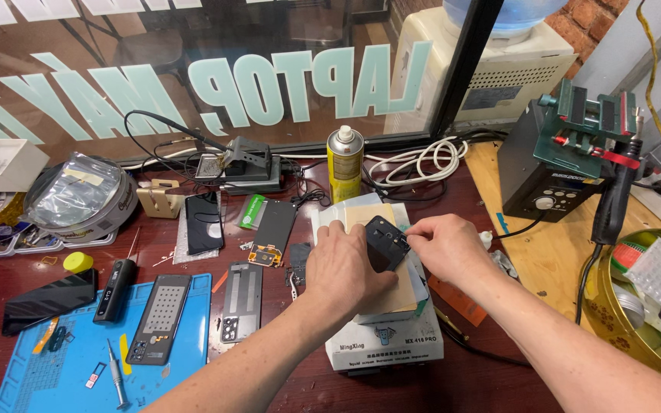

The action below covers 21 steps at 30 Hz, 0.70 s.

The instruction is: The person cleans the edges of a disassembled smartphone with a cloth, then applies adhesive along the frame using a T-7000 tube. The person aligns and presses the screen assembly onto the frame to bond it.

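Black phone part [386,239] | left hand [343,268] pins it on heating pad [392,298] | right hand [445,248] pinches its edge | risk: slipping grip could crack it

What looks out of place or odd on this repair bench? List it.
Nothing looks spilled or broken. The bench is crowded, though: a detached phone screen and a phone frame lie loose on the wood beside the blue mat. The left hand and right hand hold a small black part over the white heating plate.

dark wooden desk [499,375], lettered glass window [193,61], brick wall [598,19]
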Available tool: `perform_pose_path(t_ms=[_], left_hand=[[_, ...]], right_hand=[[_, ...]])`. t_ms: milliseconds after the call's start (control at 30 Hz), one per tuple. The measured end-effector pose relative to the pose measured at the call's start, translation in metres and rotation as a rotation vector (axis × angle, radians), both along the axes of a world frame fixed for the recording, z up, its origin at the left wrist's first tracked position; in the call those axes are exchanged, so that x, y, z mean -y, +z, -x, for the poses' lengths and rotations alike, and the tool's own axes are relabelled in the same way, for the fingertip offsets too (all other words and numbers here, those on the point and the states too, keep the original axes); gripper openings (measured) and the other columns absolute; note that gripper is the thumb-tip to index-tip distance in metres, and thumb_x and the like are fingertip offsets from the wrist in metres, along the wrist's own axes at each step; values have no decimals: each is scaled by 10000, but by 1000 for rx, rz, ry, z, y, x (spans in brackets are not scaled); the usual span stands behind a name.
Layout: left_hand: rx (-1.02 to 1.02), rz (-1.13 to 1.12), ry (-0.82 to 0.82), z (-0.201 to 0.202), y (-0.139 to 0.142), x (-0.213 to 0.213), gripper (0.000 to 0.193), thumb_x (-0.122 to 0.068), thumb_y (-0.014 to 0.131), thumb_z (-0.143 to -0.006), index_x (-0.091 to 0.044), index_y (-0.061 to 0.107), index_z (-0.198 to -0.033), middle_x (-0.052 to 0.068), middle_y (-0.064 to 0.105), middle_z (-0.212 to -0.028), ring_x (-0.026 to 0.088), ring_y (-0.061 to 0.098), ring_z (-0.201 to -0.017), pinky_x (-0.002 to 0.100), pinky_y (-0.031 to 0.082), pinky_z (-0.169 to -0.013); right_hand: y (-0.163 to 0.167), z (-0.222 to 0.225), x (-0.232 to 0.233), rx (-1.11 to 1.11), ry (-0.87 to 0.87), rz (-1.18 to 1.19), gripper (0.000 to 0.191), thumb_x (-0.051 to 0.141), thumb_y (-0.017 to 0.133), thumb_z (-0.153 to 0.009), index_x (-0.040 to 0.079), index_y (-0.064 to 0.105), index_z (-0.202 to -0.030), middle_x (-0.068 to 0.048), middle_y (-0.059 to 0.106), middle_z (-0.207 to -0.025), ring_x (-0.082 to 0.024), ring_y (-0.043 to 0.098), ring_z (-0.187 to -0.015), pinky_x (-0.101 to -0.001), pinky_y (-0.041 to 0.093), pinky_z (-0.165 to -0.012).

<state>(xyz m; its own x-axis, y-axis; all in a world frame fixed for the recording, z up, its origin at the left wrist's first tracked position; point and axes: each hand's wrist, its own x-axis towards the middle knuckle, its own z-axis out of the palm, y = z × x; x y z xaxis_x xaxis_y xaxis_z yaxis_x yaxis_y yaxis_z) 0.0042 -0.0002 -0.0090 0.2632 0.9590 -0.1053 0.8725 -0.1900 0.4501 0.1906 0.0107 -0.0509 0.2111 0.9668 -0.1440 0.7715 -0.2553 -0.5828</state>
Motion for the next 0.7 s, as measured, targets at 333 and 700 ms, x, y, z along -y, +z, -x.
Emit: perform_pose_path(t_ms=[333,700], left_hand=[[19,-3,2,0,-8,0,710,-409,916,-621,-3,641,-1134,216,575,-1173,370,545,-1185,461,532,-948],[27,32,10,-1,-5,1,727,-394,927,-610,-4,638,-1151,217,570,-1188,363,545,-1181,461,526,-961]], right_hand=[[-7,21,-34,30,85,-104,203,230,702,-835,159,827,-978,-157,774,-877,-312,766,-844,-398,603,-817],[4,17,-18,84,81,-86,207,222,702,-834,154,825,-987,-165,773,-897,-330,758,-862,-413,599,-820]])
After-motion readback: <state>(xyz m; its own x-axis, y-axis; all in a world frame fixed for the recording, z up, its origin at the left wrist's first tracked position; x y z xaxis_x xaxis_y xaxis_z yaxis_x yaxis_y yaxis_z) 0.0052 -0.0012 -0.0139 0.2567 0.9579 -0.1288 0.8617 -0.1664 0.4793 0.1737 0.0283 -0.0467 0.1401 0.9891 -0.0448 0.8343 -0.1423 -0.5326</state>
